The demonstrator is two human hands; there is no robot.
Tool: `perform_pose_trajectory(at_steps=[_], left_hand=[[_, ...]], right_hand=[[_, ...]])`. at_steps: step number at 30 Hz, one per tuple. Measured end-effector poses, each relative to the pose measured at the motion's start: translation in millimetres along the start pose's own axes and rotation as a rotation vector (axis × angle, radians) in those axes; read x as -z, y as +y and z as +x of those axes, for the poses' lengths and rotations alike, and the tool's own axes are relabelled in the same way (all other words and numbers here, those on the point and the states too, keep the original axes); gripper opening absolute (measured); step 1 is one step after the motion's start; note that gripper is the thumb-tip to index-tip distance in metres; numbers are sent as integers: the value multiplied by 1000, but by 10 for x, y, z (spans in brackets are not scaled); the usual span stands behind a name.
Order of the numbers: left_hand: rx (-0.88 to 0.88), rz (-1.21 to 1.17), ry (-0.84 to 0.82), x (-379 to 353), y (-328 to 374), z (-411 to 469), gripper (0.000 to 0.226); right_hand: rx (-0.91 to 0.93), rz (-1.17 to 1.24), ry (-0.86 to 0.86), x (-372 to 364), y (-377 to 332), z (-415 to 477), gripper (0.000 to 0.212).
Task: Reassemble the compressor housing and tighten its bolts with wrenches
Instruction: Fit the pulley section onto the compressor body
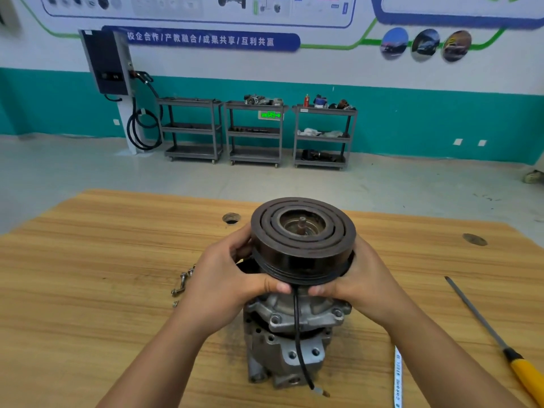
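Note:
A compressor stands upright on the wooden table (88,260). Its dark ringed pulley (303,240) faces up, on top of the grey front housing (297,316), which sits on the lower body (282,357). My left hand (223,278) grips the pulley's left underside, thumb under its front rim. My right hand (359,278) grips the right side the same way. A black wire (297,328) hangs down the front of the housing. Several loose bolts (182,282) lie on the table just left of my left hand.
A wrench (398,378) lies at the lower right near my right forearm. A long file with a yellow handle (497,340) lies further right. Two round holes (231,218) (474,240) sit in the tabletop. Grey carts (256,134) stand by the far wall.

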State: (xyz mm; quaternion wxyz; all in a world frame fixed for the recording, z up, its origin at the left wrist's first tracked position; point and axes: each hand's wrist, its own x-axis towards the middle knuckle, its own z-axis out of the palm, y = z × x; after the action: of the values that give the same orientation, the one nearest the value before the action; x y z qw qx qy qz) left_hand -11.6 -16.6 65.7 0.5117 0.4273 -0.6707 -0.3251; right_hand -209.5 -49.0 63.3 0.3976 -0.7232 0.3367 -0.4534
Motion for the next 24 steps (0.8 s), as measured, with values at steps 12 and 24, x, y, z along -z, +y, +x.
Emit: perform_pose_trajectory(at_steps=[12,24], left_hand=[[33,120,38,-52,24,-18,82],[-20,28,-54,5,94,-68,59]], right_hand=[[-71,36,123,9,41,-93,107],[-33,135,245,98,219,-168,59]])
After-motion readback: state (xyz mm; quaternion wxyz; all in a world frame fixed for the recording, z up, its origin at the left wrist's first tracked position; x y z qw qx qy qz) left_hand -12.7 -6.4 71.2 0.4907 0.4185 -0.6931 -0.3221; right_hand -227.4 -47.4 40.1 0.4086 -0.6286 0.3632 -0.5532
